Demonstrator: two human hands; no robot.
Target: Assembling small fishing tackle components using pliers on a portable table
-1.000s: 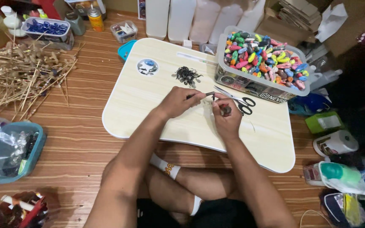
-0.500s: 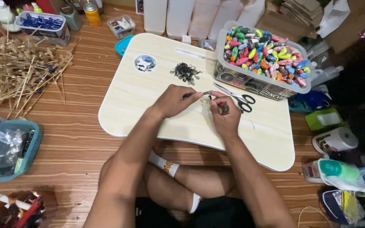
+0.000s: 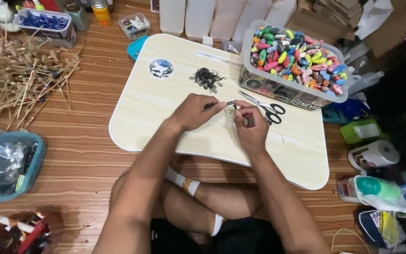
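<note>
While the view has shifted lower since a second ago, both hands stay put over the pale wooden lap surface [image 3: 165, 122]. Left hand [image 3: 194, 112] pinches a thin dark tool at its tip; right hand [image 3: 249, 123] pinches a small dark piece [image 3: 250, 121], fingertips nearly meeting at the middle of the surface. Work looks unchanged, same grip. Black-handled scissors [image 3: 266, 107] lie just beside the right hand, a pile of small dark metal bits [image 3: 206, 77] behind. Clear plastic bin of multicoloured oval beads [image 3: 297, 59] sits at the far right corner. Dried brown stalks [image 3: 19, 80] lie on the wooden floor, left.
</note>
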